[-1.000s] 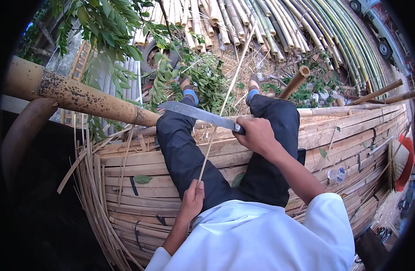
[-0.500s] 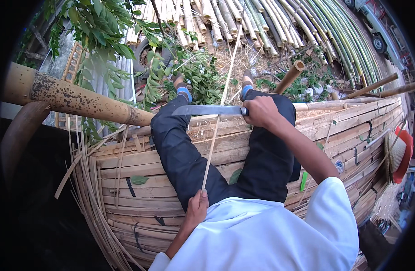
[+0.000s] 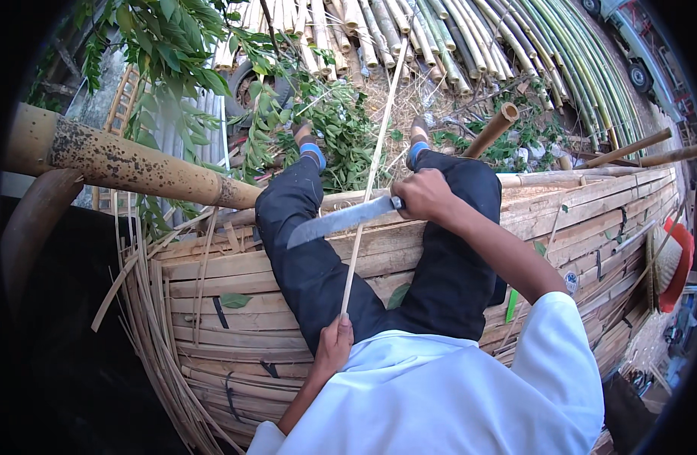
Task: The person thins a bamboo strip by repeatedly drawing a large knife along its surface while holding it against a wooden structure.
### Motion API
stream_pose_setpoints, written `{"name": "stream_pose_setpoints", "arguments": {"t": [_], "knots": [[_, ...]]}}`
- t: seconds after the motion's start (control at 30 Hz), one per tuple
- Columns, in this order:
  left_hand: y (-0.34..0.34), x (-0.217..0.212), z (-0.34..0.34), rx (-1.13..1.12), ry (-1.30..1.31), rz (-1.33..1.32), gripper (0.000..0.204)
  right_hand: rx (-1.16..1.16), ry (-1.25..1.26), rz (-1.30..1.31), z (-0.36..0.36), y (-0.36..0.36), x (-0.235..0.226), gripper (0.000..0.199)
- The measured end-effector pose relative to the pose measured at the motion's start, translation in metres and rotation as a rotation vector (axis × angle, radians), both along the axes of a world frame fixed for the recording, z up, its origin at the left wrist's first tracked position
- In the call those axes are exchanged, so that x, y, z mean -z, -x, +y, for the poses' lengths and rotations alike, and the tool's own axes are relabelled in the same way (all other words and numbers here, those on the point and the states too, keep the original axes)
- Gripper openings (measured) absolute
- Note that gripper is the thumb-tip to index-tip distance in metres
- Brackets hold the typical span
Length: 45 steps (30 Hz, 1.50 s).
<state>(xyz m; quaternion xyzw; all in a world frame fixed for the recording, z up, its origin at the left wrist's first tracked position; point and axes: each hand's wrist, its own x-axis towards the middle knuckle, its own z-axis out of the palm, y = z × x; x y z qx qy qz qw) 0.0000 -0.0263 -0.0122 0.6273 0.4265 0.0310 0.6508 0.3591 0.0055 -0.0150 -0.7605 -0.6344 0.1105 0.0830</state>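
Note:
My left hand [image 3: 334, 343] is closed round the near end of a long, pale bamboo strip [image 3: 374, 163], close to my shirt. From there the strip runs up between my knees towards the bamboo poles at the far side. In my right hand [image 3: 426, 195] is the handle of a large machete [image 3: 329, 223], held by my right knee. Its broad steel blade points left and tilts down, crossing over the strip, with the tip above my left thigh. Whether the edge touches the strip I cannot tell.
I sit on stacked bamboo slats [image 3: 234, 290]. A thick bamboo pole [image 3: 144, 163] juts in from the left, above a bundle of thin strips [image 3: 147, 334]. Leafy branches [image 3: 341, 144], an old tyre [image 3: 246, 95] and many poles [image 3: 500, 45] lie ahead. A straw hat [image 3: 664, 262] is at the right.
My right hand has drawn the machete nearer along the strip and a little left. The blade has swung from level to tip-down. My left hand keeps its place.

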Motion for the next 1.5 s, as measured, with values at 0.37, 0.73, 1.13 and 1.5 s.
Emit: {"name": "stream_pose_setpoints", "arguments": {"t": [0.37,0.73,1.13,1.5], "knots": [[-0.003,0.004,-0.004,-0.098,0.153,0.001,0.044,0.266,-0.153,-0.055,0.017,-0.020,0.027,0.017],[-0.001,0.004,0.000,-0.092,0.214,-0.057,0.043,-0.052,-0.037,0.012,0.014,-0.010,0.024,0.019],[-0.005,0.000,0.005,-0.131,0.291,0.007,0.046,-0.038,-0.074,0.072,0.024,-0.011,0.030,0.018],[-0.001,0.002,0.005,-0.148,0.361,-0.093,0.042,-0.153,-0.076,0.063,0.007,0.028,0.034,0.019]]}}
